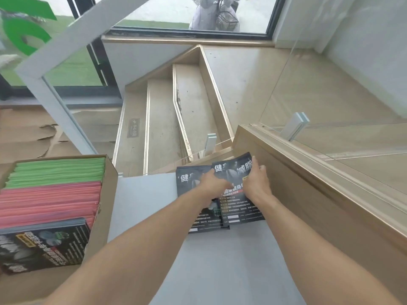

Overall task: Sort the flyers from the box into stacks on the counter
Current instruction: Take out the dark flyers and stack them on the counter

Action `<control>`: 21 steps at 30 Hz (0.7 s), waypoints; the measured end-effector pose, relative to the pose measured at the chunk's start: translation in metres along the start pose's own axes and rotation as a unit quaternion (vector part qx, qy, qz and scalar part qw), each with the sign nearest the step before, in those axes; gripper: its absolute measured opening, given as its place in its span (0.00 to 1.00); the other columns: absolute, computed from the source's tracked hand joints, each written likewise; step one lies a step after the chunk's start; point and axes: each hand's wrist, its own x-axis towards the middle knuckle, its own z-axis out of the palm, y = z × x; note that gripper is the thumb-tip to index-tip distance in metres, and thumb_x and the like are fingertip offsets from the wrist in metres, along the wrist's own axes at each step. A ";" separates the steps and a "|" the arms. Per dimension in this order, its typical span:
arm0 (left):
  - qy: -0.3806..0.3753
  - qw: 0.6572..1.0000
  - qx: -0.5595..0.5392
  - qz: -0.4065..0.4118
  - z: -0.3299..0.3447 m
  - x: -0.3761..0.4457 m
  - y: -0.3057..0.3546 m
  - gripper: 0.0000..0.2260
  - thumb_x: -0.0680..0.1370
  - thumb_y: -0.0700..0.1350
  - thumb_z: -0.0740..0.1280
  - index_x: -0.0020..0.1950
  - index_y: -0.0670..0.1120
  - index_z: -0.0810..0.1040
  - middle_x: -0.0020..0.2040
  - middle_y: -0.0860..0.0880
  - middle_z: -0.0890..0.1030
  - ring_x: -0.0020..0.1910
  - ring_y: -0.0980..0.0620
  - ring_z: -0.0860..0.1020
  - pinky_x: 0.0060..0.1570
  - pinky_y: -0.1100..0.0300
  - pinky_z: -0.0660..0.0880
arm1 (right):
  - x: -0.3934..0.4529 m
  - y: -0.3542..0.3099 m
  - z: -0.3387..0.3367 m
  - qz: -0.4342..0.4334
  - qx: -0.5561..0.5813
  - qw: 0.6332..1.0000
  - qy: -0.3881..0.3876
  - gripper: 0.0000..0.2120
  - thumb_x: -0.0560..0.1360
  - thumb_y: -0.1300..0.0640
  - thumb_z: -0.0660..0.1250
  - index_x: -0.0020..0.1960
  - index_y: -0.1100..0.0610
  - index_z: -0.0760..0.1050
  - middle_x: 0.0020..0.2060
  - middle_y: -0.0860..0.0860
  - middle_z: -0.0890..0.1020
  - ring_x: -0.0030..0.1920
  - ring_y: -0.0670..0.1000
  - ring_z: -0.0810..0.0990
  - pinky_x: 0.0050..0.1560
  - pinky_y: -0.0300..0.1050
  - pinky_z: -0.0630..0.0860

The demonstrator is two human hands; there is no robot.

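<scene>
Both your hands are on the same bundle of black fitness flyers (239,194), out at the far right of the grey surface (220,260), close against the wooden ledge (308,183). Your right hand (256,181) has its grip clamped on the bundle's right edge, thumb across the printed face and fingers curled behind. Your left hand (212,180) lies over the left edge, where the bundle overlaps the black stack (196,208) lying flat beneath it; its fingers look curled onto the paper, though how firmly they pinch is hard to read.

The relation that matters is the offset. The held bundle sits up and to the right of the stack, rotated a little clockwise, its long axis running away from you, roughly parallel to the stack's. To square them, you would need to bring the bundle left and slightly toward you, then untwist it. Your left hand is nearer the stack and best placed to guide the edges into line.

The cardboard box (103,205) stands well apart to your left, with green flyers (57,172), pink flyers (50,203) and more black flyers (41,245) inside, so much sorting is likely left.
</scene>
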 end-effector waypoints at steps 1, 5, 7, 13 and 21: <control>-0.010 1.000 0.003 0.000 0.002 0.003 0.000 0.42 0.75 0.44 0.75 0.83 0.49 0.55 0.80 0.46 0.62 0.74 0.43 0.67 0.62 0.52 0.72 | 0.002 0.004 0.000 0.010 -0.006 1.000 0.002 0.39 0.78 0.71 0.57 0.83 0.51 0.47 0.71 0.57 0.63 0.62 0.60 0.74 0.63 0.57 0.74; -0.053 0.998 0.013 0.024 0.007 0.005 -0.005 0.42 0.68 0.47 0.79 0.78 0.49 0.64 0.75 0.45 0.72 0.63 0.47 0.79 0.58 0.51 0.79 | 0.006 0.017 0.001 0.022 -0.034 0.999 0.015 0.40 0.78 0.69 0.60 0.83 0.53 0.45 0.68 0.57 0.65 0.58 0.61 0.76 0.61 0.59 0.75; -0.059 0.996 0.033 0.052 0.006 -0.001 -0.005 0.44 0.70 0.42 0.79 0.81 0.49 0.60 0.76 0.43 0.70 0.63 0.46 0.79 0.58 0.52 0.79 | 0.007 0.020 0.003 0.018 -0.049 0.998 0.024 0.39 0.79 0.68 0.61 0.83 0.55 0.46 0.67 0.57 0.65 0.55 0.61 0.76 0.57 0.57 0.75; -0.012 0.955 0.212 0.208 -0.013 -0.020 -0.024 0.43 0.72 0.42 0.78 0.81 0.58 0.59 0.82 0.56 0.54 0.79 0.50 0.60 0.73 0.54 0.63 | 0.005 0.019 0.011 -0.002 -0.142 0.990 0.024 0.39 0.79 0.64 0.65 0.82 0.60 0.45 0.78 0.57 0.54 0.73 0.60 0.62 0.71 0.55 0.66; -0.002 0.864 0.486 0.132 -0.034 -0.053 -0.096 0.68 0.62 0.60 0.82 0.78 0.60 0.27 0.76 0.52 0.22 0.77 0.42 0.25 0.73 0.26 0.48 | 0.008 -0.032 0.031 -0.111 -0.251 0.957 -0.098 0.41 0.80 0.41 0.63 0.83 0.49 0.44 0.82 0.54 0.47 0.81 0.60 0.44 0.77 0.69 0.46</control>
